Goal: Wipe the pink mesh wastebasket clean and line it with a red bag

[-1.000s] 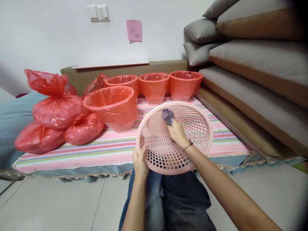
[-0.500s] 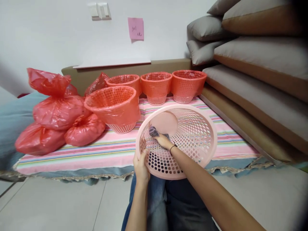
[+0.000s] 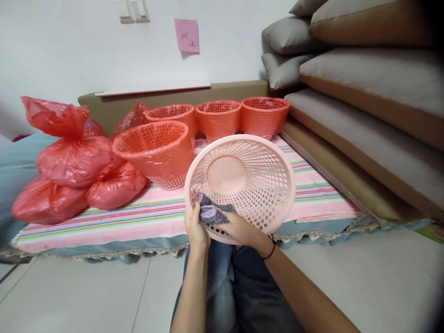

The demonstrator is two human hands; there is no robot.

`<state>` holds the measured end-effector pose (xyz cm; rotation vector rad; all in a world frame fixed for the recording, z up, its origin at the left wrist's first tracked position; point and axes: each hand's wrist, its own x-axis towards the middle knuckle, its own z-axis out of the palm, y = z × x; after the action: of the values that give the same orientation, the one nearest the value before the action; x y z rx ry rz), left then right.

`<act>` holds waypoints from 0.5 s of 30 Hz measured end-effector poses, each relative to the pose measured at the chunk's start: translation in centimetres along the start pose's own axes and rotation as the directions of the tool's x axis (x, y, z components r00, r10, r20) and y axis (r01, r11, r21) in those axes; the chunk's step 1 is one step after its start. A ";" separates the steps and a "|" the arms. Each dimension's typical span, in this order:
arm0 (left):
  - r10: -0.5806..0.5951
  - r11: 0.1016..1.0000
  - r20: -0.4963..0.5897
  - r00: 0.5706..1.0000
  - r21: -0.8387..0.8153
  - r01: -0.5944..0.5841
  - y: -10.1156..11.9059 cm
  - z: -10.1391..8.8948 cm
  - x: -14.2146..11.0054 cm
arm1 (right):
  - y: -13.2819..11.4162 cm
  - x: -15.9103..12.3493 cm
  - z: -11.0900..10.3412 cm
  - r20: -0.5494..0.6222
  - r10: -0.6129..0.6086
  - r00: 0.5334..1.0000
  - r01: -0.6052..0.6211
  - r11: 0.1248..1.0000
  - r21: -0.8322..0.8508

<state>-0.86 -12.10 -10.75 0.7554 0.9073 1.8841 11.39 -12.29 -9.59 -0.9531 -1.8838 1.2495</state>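
Observation:
A pale pink perforated wastebasket (image 3: 227,175) is tilted above my lap, its mouth facing me and its round bottom showing inside. My left hand (image 3: 197,231) grips the near left part of its rim, thumb on the inside. My right hand (image 3: 241,229) is inside the mouth, closed on a grey and purple cloth (image 3: 220,215). The cloth lies against the inner wall, right beside my left thumb. Some of my right fingers are hidden under the cloth.
Wastebaskets lined with red bags stand behind: one nearer left (image 3: 156,148), several along the back (image 3: 218,118). Stuffed, tied red bags (image 3: 74,162) are piled left on the striped cloth (image 3: 138,212). Grey-brown cushions (image 3: 364,78) are stacked right. A pink note (image 3: 187,36) sticks to the wall.
My right hand has drawn the cloth from deep near the bottom back to the near left wall by the rim. The basket has turned so its bottom shows more fully.

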 end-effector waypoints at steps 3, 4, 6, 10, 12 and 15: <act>-0.040 0.999 0.023 0.999 0.001 0.040 0.6 0.1 0.2 | -1.6 -2.3 0.0 0.025 -0.019 1.000 0.019 1.000 0.001; -0.056 0.998 0.020 0.998 0.008 0.056 0.9 0.1 0.2 | -2.1 -2.9 -0.1 0.035 -0.025 0.999 0.025 0.999 -0.025; -0.084 0.996 0.010 0.996 0.037 0.083 1.4 0.3 0.2 | -2.9 -4.1 -0.4 0.075 -0.038 0.996 0.047 0.990 -0.129; -0.085 0.996 0.043 0.995 0.026 0.084 2.4 0.7 0.3 | -4.2 -5.9 -1.2 0.159 -0.026 0.987 0.088 0.913 -0.398; -0.105 0.994 0.033 0.994 -0.002 0.105 2.7 0.9 0.3 | -4.5 -6.8 -1.8 0.190 -0.008 0.982 0.103 0.862 -0.496; -0.188 0.982 -0.023 0.982 0.014 0.188 3.3 0.9 0.3 | -4.3 -8.5 -2.8 0.219 0.011 0.976 0.132 0.769 -0.625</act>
<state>-1.71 -12.67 -7.50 0.6373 0.9737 1.7234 17.12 -19.47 -5.80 -1.1093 -2.5703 0.6725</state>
